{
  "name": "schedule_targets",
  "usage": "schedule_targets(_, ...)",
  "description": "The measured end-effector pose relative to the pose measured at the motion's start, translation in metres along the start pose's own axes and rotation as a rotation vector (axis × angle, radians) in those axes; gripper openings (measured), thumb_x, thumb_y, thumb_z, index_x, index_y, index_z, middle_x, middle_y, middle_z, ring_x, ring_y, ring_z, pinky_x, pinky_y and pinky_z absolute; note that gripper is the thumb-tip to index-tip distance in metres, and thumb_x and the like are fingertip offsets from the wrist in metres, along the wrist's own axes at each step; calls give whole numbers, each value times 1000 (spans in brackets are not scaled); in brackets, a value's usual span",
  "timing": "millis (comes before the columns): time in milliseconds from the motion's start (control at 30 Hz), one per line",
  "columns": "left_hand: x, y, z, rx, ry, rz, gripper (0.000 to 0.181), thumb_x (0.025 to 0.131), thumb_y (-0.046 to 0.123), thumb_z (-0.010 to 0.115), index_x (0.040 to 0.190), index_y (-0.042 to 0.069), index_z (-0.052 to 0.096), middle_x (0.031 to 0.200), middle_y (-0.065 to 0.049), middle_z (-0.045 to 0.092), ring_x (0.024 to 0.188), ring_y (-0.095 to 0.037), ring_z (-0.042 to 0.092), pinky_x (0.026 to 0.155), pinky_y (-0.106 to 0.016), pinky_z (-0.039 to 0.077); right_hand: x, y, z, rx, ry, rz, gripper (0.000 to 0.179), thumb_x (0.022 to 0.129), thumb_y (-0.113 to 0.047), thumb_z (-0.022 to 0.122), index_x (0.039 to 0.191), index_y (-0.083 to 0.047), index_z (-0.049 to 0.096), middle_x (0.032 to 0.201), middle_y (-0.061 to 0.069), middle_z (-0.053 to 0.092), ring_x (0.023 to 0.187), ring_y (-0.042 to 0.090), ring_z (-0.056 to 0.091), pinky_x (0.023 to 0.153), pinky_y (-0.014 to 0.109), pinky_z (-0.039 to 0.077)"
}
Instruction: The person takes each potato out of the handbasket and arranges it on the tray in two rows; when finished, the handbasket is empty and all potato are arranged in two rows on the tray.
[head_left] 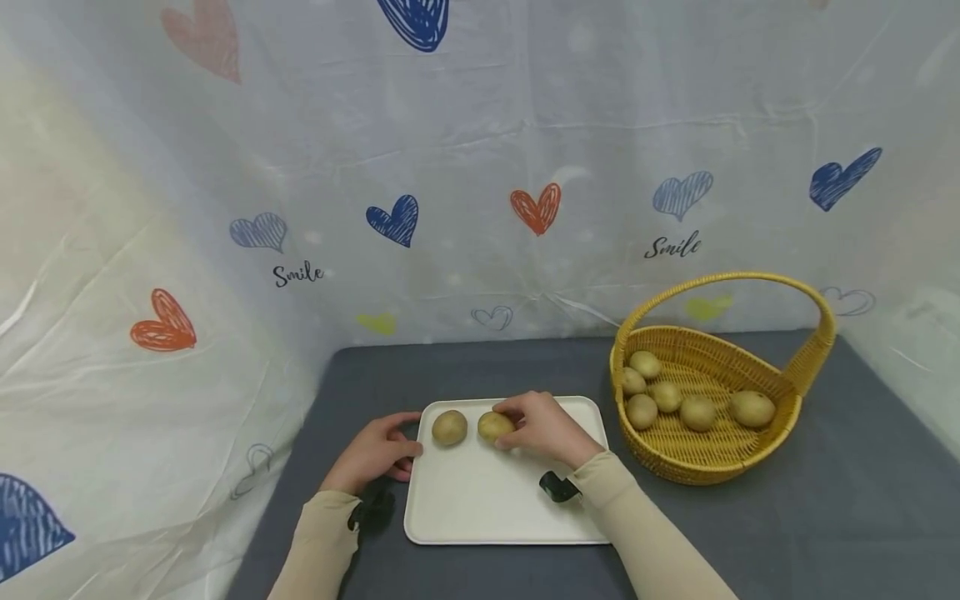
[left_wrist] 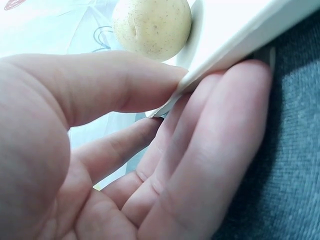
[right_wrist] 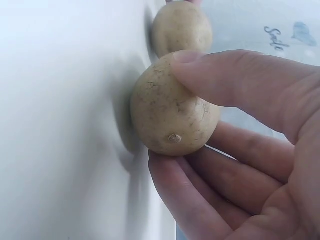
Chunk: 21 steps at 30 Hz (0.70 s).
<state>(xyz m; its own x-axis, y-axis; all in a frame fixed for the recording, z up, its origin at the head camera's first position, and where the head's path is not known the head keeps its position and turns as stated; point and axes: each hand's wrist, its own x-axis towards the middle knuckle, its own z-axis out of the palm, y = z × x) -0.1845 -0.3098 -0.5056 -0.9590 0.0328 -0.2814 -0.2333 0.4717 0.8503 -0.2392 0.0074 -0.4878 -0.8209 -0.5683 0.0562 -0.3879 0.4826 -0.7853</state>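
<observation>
A white rectangular tray [head_left: 480, 508] lies on the dark cloth. At its left edge my left hand [head_left: 378, 450] pinches the rim, thumb on top and fingers beneath, as the left wrist view shows. My right hand [head_left: 546, 429] grips a potato [right_wrist: 172, 107] between thumb and fingers, at or just above the tray's surface near the far side. To the left of it a second potato [head_left: 449, 427] rests on the tray by itself. That same potato [left_wrist: 152, 27] shows beyond the thumb in the left wrist view.
Right of the tray stands a yellow woven basket [head_left: 693, 472] with a tall arched handle [head_left: 731, 276]. Several potatoes [head_left: 697, 412] lie inside it. A dark grey cloth [head_left: 847, 508] covers the table. Behind hangs a pale curtain [head_left: 465, 150] printed with hearts.
</observation>
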Motion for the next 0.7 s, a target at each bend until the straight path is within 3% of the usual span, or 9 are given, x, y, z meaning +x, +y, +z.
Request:
schedule_targets(433,0,0,0,5,-3,-6,67,94,13,80,157,15,57,87,-14,71,66,-21,73,63,-38,67,3,-3,4,-21,1,7,52,85,-14,90,134,-4,76,113,4,81,96,10,71,84,28,60)
schedule_targets(700,0,2,1,12,7,2,66,94,12,80,156,14,57,87,-13,71,65,-20,72,62,-38,67,4,-4,4,-10,-3,11,51,88,-13,89,136,-2,74,122,8,79,103,14,72,90,34,62)
